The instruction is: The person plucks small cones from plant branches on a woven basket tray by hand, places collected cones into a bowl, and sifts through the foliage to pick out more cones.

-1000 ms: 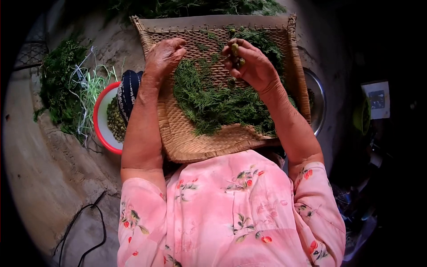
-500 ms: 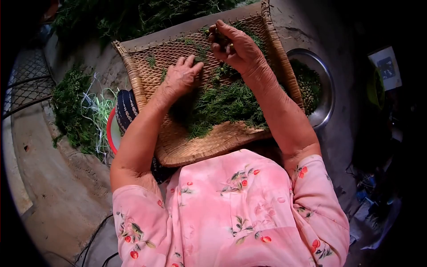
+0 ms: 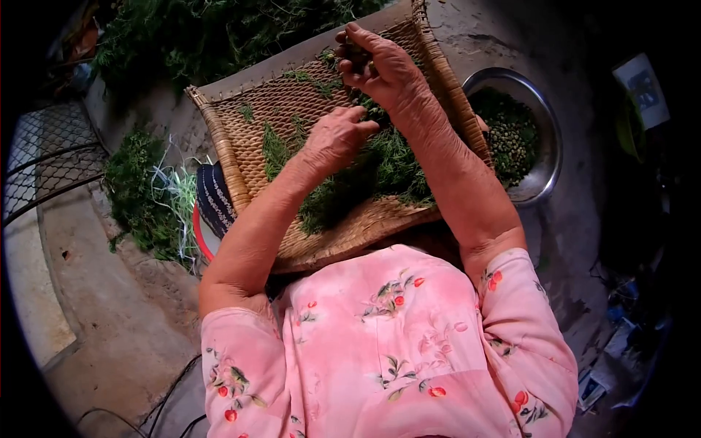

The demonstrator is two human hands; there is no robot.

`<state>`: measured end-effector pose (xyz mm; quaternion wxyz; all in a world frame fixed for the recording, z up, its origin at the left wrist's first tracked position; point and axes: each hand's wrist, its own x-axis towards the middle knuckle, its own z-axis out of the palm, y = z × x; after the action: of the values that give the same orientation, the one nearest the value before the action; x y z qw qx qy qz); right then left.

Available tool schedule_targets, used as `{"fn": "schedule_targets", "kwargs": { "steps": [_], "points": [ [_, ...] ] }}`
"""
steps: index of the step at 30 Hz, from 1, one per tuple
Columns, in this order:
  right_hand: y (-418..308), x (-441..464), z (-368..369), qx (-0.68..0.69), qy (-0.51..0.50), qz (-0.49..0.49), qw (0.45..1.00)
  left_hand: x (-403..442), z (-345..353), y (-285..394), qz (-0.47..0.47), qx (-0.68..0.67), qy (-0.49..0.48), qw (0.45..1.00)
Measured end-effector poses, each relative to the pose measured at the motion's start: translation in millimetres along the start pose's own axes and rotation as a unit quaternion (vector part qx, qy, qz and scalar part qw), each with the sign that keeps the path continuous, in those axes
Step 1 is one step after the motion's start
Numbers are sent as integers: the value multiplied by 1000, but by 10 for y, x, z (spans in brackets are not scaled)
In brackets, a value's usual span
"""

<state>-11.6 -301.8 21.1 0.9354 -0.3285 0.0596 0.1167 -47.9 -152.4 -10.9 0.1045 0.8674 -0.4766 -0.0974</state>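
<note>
The fingers of my right hand (image 3: 376,64) are curled round a few small berries (image 3: 371,70), shadowed in the palm so I can't count them. Just below, the fingers of my left hand (image 3: 339,139) are bent, thumb toward forefinger, close over the leafy sprigs (image 3: 398,164); whether they pinch anything I cannot tell. The sprigs lie in the basket (image 3: 328,252) against my front, mostly in its middle and right, with a few loose bits toward the far edge. My right forearm cuts across that side (it hides a good share of the greens), and my left forearm crosses the near left part.

Beyond the basket's right edge, which covers a bit of it, a metal bowl (image 3: 549,175) holds more greens and pale round berries. On the left, a dark patterned cloth (image 3: 212,197) and my arm block most of a red-rimmed basin (image 3: 202,237). Past that lie pale strings (image 3: 182,193) beside a green pile (image 3: 135,182), and a bigger heap (image 3: 219,33) spreads beyond the far edge.
</note>
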Motion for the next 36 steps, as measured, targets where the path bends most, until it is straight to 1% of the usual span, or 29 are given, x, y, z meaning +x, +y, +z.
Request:
{"fn": "schedule_targets", "kwargs": {
  "steps": [1, 2, 4, 6, 7, 8, 10, 12, 13, 14, 16, 17, 19, 20, 22, 24, 26, 28, 30, 33, 35, 36],
  "points": [
    [-16, -6, -13, -8, -2, -3, 1000, 67, 147, 63, 48, 29, 55, 997],
    [-26, -12, -24, -7, 0, -5, 1000, 72, 279, 109, 67, 64, 50, 994],
    [-32, -31, -33, -10, 25, -9, 1000, 47, 386, 121, 72, 94, 35, 992],
    [-59, -35, -32, -11, 36, -18, 999, -58, 391, -12, 8, 68, 26, 997],
    [-65, -32, -28, -14, 45, -26, 999, -150, 320, -93, -16, 92, 21, 995],
    [-72, -22, -29, -11, 43, -26, 999, -224, 250, -145, -60, 99, -7, 993],
    [-79, -16, -32, -25, 40, -33, 998, -393, 77, -290, -83, 65, -21, 994],
    [-56, -15, -48, -24, 16, -35, 999, -486, -119, -434, -128, -15, -109, 986],
    [-50, -19, -37, -32, 9, -26, 999, -619, -144, -478, -106, -14, -9, 994],
    [-38, -27, -16, -40, 3, -17, 999, -672, -180, -507, -169, -70, -3, 983],
    [-33, -66, 71, -37, 4, -16, 999, -775, -191, -585, -223, -65, 75, 970],
    [-37, -79, 102, -18, 4, -16, 1000, -812, -169, -619, -224, -64, 79, 969],
    [-64, -123, 154, -3, 4, -9, 1000, -871, -108, -660, -288, -51, 107, 950],
    [-49, -132, 167, -6, 1, -7, 1000, -884, -61, -673, -291, -51, 110, 949],
    [21, -142, 134, -19, 51, -5, 998, -815, 53, -634, -271, -113, 166, 941],
    [47, -201, 119, -24, 52, 7, 998, -712, 203, -569, -253, -131, 178, 942],
    [64, -288, 154, -22, 117, 33, 992, -635, 272, -496, -215, -74, 186, 956],
    [54, -401, 192, -16, 127, 37, 991, -616, 349, -525, -217, -77, 184, 956],
    [31, -490, 168, -29, 104, 67, 992, -597, 399, -560, -276, -63, 168, 944],
    [78, -563, 139, -27, 121, 68, 990, -589, 495, -655, -251, -70, 194, 946],
    [144, -591, 92, -11, 141, 75, 987, -615, 498, -661, -249, -74, 187, 947],
    [171, -629, 112, -4, 169, 68, 983, -621, 458, -614, -248, -80, 184, 948]
  ]
}}
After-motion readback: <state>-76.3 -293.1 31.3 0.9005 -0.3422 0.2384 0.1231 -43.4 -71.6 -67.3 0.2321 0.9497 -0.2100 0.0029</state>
